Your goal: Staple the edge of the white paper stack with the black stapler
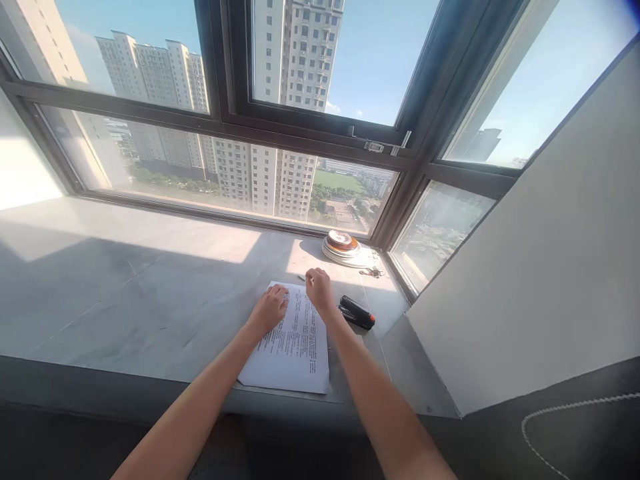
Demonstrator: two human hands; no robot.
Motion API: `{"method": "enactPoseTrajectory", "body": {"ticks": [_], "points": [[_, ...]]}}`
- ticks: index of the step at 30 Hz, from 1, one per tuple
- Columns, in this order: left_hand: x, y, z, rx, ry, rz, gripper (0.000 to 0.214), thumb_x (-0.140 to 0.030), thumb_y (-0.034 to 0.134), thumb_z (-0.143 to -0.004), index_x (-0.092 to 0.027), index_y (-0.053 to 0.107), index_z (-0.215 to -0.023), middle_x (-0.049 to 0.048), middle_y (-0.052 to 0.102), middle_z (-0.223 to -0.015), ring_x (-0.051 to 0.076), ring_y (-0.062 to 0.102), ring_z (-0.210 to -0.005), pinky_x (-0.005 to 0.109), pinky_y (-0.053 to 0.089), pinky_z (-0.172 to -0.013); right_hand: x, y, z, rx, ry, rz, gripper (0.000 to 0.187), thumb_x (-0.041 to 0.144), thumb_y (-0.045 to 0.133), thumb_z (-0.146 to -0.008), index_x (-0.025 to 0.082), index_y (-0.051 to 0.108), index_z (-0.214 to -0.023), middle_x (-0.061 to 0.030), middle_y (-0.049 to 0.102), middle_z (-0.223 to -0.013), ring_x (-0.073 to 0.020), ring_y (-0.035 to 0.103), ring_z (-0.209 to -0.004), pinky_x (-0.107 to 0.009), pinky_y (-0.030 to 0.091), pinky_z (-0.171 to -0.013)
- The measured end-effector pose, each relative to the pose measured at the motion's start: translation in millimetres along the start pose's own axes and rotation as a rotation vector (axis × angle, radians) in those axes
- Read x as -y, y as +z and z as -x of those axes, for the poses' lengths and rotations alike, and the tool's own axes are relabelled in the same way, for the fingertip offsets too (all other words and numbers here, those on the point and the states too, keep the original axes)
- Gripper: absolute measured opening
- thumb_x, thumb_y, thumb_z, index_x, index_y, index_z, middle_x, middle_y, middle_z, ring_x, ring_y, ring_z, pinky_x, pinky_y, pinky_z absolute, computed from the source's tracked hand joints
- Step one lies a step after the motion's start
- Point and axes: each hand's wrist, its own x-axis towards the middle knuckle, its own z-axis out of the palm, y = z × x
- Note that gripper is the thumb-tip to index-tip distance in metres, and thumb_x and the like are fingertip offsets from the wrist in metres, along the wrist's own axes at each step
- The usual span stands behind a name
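Note:
Printed sheets of paper [300, 360] lie on the grey stone sill, close to its front edge. My left hand [270, 308] rests on their left side, palm down with the fingers laid on the paper. At the far right corner of the sheets, my right hand [319, 287] is closed, its fingertips pinched together. A small, thin pale piece [301, 277] shows just left of those fingers; I cannot make out what it is or whether it is held. A black stapler [357, 312] with a red-orange end lies right of the sheets, beside my right wrist.
A stack of round plates or lids [341, 250] stands near the window corner, with a small dark tangled item [373, 272] beside it. Dark window frames [310, 123] border the sill at the back. A white wall [540, 267] rises at right.

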Motion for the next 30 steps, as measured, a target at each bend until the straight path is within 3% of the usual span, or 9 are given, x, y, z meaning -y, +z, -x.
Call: {"method": "enactPoseTrajectory", "body": {"ticks": [3,5,6,8,11,15,20,25,30], "points": [[1,1.1,0,0.016,-0.003,-0.021,0.03,-0.025,0.045,-0.105,-0.02,0.067,-0.123,0.0151,0.069,-0.131,0.034,0.065,-0.122,0.053,0.055,-0.104,-21,-36,48,-0.141,-0.033,0.016,0.025,0.022,0.044,-0.107,0.021,0.069,-0.102,-0.0096,0.07,-0.099,-0.0254,0.06,-0.101,-0.038,0.048,-0.096],[2,0.4,0,0.026,-0.009,-0.038,0.03,-0.026,0.044,-0.105,-0.021,0.068,-0.122,0.0149,0.069,-0.132,0.035,0.064,-0.123,0.053,0.055,-0.104,-45,-57,73,-0.371,-0.049,0.021,0.024,0.029,0.047,-0.108,0.023,0.067,-0.097,-0.0094,0.07,-0.098,-0.0271,0.061,-0.099,-0.042,0.048,-0.097],[2,-0.4,0,0.031,-0.017,-0.048,0.03,-0.027,0.045,-0.104,-0.021,0.069,-0.122,0.0153,0.069,-0.132,0.035,0.065,-0.122,0.054,0.055,-0.103,-58,-64,82,-0.416,-0.056,0.007,0.023,0.033,0.049,-0.107,0.023,0.067,-0.098,-0.0098,0.071,-0.101,-0.0277,0.062,-0.101,-0.043,0.048,-0.098],[2,-1.3,-4,0.041,-0.037,-0.072,0.033,-0.028,0.045,-0.104,-0.019,0.07,-0.123,0.0176,0.068,-0.132,0.037,0.065,-0.122,0.056,0.055,-0.103,-80,-71,91,-0.392,-0.054,-0.006,0.022,0.041,0.055,-0.105,0.024,0.068,-0.107,-0.011,0.072,-0.111,-0.0302,0.062,-0.108,-0.044,0.05,-0.098],[-4,3.9,-21,0.064,-0.05,-0.102,0.041,-0.031,0.043,-0.105,-0.016,0.068,-0.133,0.0217,0.064,-0.143,0.04,0.061,-0.132,0.059,0.048,-0.113,-98,-64,93,-0.223,-0.02,0.052,0.027,0.046,0.061,-0.102,0.024,0.069,-0.116,-0.0113,0.074,-0.118,-0.032,0.064,-0.111,-0.044,0.05,-0.095],[-14,26.0,-56,0.167,-0.012,-0.099,0.055,-0.038,0.045,-0.105,-0.018,0.058,-0.154,0.018,0.048,-0.17,0.039,0.042,-0.158,0.06,0.029,-0.13,-95,-45,92,-0.17,0.077,0.094,0.027,0.04,0.062,-0.101,0.025,0.073,-0.121,-0.0092,0.078,-0.113,-0.0299,0.069,-0.105,-0.04,0.051,-0.087],[-9,39.9,-72,0.291,-0.003,-0.076,0.069,-0.053,0.044,-0.105,-0.022,0.047,-0.166,0.0129,0.033,-0.179,0.038,0.027,-0.167,0.064,0.017,-0.134,-92,-42,91,-0.167,-0.024,0.111,0.032,0.039,0.061,-0.104,0.024,0.073,-0.131,-0.0101,0.079,-0.118,-0.0303,0.07,-0.112,-0.041,0.05,-0.096],[23,5.4,-56,0.323,-0.045,-0.104,0.067,-0.054,0.038,-0.108,-0.025,0.046,-0.168,0.0093,0.024,-0.182,0.033,0.023,-0.169,0.058,0.011,-0.137,-95,-44,91,-0.162,-0.016,0.13,0.031,0.041,0.062,-0.105,0.023,0.073,-0.128,-0.0111,0.079,-0.116,-0.0306,0.072,-0.108,-0.041,0.047,-0.095],[71,-52.5,-33,0.324,-0.146,-0.172,0.066,-0.054,0.036,-0.108,-0.021,0.051,-0.164,0.0143,0.025,-0.182,0.038,0.022,-0.169,0.067,0.01,-0.133,-95,-43,91,-0.142,0.008,0.118,0.03,0.042,0.061,-0.105,0.024,0.073,-0.127,-0.0112,0.079,-0.115,-0.0313,0.071,-0.109,-0.041,0.048,-0.095]]}}
